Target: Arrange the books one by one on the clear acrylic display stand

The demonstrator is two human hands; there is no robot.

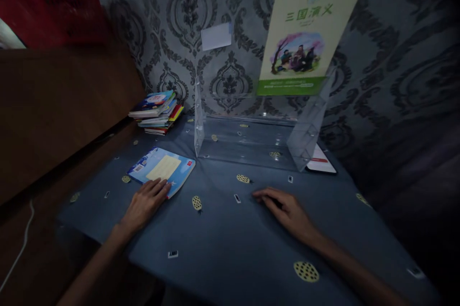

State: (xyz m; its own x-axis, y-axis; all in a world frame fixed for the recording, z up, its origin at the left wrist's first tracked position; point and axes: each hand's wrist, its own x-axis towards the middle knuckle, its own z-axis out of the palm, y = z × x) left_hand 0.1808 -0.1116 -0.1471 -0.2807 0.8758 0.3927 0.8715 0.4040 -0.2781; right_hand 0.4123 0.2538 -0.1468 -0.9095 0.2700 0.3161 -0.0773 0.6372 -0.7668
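My left hand [146, 199] lies on the near edge of a blue book [183, 166], its fingers stretched out over the cover. The book rests flat on the table, with a pale yellow panel and a barcode showing. My right hand [282, 206] is over the tablecloth to the right of centre, empty, with its fingers loosely bent and thumb apart. Beyond both hands stands a clear acrylic rack [247, 158]. A cream and green book [298, 50] with an illustrated cover stands upright at the rack's right end.
A stack of books [154, 113] sits at the table's back left. A phone or tablet [321, 162] lies beside the rack's right side. The blue tablecloth [223, 239] has a pineapple pattern. A wooden cabinet [64, 105] borders the left, and a patterned wall [230, 4] stands behind.
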